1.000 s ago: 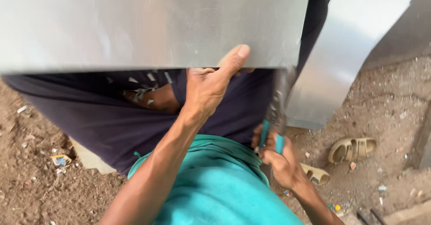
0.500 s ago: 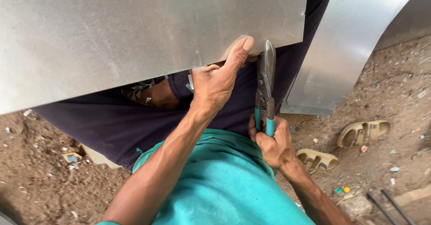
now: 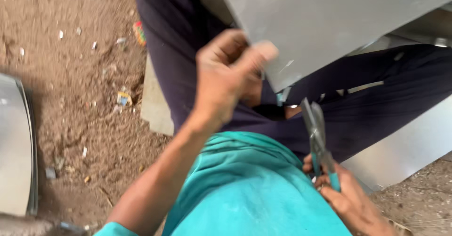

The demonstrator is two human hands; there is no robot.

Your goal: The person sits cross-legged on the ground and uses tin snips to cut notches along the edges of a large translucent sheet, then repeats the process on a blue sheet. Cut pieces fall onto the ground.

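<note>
One big grey metal sheet (image 3: 329, 24) across the lap, corner pinched in closed left hand (image 3: 226, 76) — tin snips (image 3: 316, 132) just below that corner, blades nearly shut, teal grips wrapped by right hand (image 3: 346, 200).

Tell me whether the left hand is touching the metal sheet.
Touching. The head view shows the left hand gripping the metal sheet's lower corner, thumb pressed on its face.

Snips (image 3: 316, 135) below metal sheet (image 3: 339, 24)
</note>
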